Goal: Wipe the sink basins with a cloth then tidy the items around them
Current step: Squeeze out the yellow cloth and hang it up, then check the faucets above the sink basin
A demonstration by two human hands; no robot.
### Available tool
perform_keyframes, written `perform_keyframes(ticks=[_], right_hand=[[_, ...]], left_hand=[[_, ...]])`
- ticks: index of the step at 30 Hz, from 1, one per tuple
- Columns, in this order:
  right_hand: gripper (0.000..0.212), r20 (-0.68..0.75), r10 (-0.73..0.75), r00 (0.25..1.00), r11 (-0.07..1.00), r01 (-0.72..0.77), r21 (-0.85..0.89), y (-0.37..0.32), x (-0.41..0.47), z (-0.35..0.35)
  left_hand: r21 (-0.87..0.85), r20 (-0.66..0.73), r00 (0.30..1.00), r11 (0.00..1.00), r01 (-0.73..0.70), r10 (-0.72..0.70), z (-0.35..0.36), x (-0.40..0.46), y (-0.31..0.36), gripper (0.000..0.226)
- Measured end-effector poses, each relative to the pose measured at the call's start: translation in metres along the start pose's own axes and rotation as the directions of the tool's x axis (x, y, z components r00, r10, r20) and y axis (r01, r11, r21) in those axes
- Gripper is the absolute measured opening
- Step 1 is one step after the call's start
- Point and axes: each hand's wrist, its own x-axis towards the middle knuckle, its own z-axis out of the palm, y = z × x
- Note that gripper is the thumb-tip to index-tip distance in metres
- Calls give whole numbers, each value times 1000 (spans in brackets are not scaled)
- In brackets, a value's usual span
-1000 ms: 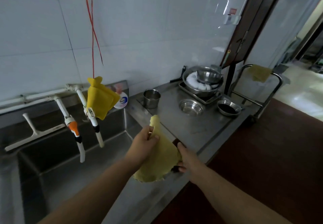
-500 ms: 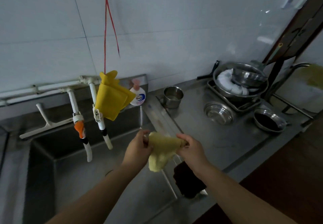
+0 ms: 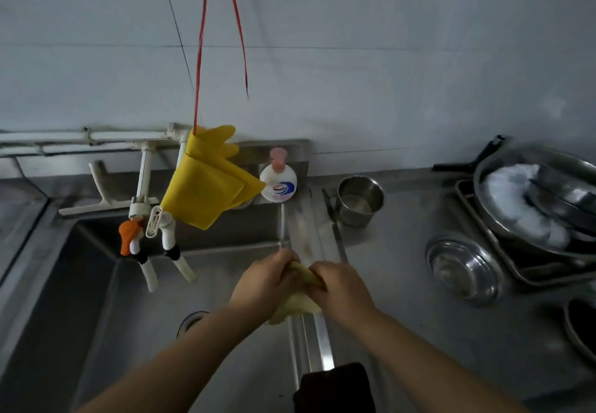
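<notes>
Head | both hands' grip (image 3: 269, 282) (image 3: 342, 287) clamped on yellow cloth (image 3: 298, 304) | soap bottle (image 3: 278, 183) label unreadable

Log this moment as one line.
left hand grips cloth | right hand grips cloth | cloth bunched over sink edge

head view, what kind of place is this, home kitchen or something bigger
Probably a commercial or canteen kitchen: a deep steel sink, a steel counter with stacked metal bowls, and tiled walls.
</notes>
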Motion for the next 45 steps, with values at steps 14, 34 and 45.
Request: perform_keyframes(ticks=[14, 34, 45], right_hand=[[15, 32, 385, 923, 836, -362, 413, 82, 109, 13], [38, -272, 277, 922, 959, -284, 13, 86, 95, 46], [34, 21, -150, 989, 900, 145, -411, -33, 59, 69]], left_hand=[[-615, 94, 811, 606, 504, -578, 41, 110, -61, 8], [-433, -17, 800, 726, 534, -599, 68, 87, -91, 41], [-43, -18, 857, 857, 514, -515, -14, -46, -121, 22]])
